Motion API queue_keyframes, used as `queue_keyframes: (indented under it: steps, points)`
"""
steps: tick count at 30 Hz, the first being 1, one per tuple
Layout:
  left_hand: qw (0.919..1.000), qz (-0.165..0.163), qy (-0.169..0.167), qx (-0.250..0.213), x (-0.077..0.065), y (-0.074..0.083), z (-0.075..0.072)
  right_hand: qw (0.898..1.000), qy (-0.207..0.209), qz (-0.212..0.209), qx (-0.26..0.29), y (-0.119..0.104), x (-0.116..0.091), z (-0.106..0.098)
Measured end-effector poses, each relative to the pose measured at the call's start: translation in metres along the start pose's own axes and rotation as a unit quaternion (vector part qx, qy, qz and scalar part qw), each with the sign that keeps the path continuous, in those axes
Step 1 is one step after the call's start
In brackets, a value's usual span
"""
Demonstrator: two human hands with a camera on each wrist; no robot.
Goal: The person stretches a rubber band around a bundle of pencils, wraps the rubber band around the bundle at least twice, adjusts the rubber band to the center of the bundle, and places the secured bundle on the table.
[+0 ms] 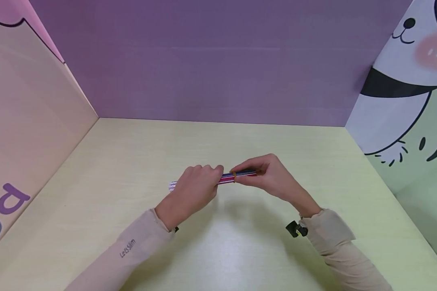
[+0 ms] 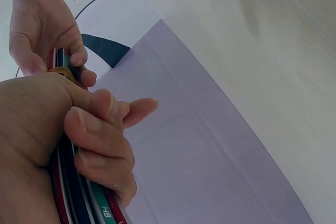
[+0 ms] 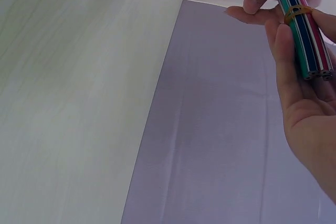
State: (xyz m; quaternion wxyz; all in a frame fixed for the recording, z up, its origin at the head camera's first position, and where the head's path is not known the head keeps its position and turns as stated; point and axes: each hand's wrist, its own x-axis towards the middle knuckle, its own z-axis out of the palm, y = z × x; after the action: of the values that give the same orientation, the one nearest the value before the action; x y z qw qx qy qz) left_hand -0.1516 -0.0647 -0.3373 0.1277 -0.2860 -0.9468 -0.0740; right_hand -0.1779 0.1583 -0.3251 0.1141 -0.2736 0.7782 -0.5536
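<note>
A bundle of striped pencils (image 1: pixel 226 178), in red, dark blue and green, is held level above the table. My left hand (image 1: pixel 198 188) grips it around the middle, fingers curled over the shafts. A tan rubber band (image 3: pixel 297 13) circles the bundle near its right end. At that band, my right hand (image 1: pixel 276 182) pinches with thumb and fingertips; its palm lies beside the pencil ends. In the left wrist view, "HB" shows on a green pencil (image 2: pixel 100 203). The left hand covers the bundle's middle.
Beneath the hands lies a pale wood-grain table (image 1: pixel 225 242). A purple panel (image 1: pixel 218 60) stands along its back edge. Side panels rise at the left (image 1: pixel 29 109) and right (image 1: pixel 404 121), the right one bearing a cartoon animal.
</note>
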Motion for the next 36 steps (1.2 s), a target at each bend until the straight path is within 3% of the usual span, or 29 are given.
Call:
queue_keyframes:
  steps: [4, 11, 18, 28, 36]
  points:
    - [0.9999, -0.005, -0.007, -0.009, 0.0, 0.002, 0.001, 1.0, 0.0, -0.004, -0.011, 0.002, 0.0, 0.001]
    - [0.9988, 0.006, -0.034, -0.034, 0.004, 0.008, 0.006, 0.999, -0.033, 0.009, 0.018, 0.003, 0.001, 0.011]
    - [0.9989, 0.006, 0.001, -0.047, 0.006, 0.003, 0.007, 0.999, -0.001, -0.006, -0.031, -0.007, -0.002, 0.004]
    - [0.9957, -0.012, 0.027, -0.087, 0.007, -0.02, -0.012, 0.996, 0.068, 0.001, -0.065, -0.014, -0.007, -0.034]
    - [0.9964, 0.023, 0.053, -0.062, 0.007, -0.024, -0.016, 0.997, 0.045, 0.006, -0.065, -0.015, -0.007, -0.035]
